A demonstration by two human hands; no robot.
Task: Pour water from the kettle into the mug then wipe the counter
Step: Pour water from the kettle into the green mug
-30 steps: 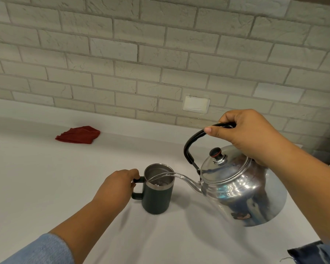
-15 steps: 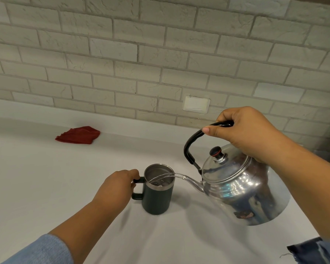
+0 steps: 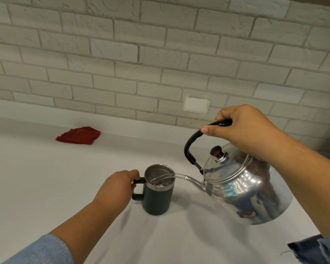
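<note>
The right hand [image 3: 244, 130] grips the tipped kettle [image 3: 242, 185]; water pours into the mug [image 3: 158, 197], whose handle the left hand [image 3: 118, 185] holds.

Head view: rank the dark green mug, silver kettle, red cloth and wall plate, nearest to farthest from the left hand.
1. Dark green mug: its handle is in the left hand.
2. Silver kettle: right, tilted.
3. Red cloth: back left.
4. Wall plate: on the brick wall.
</note>
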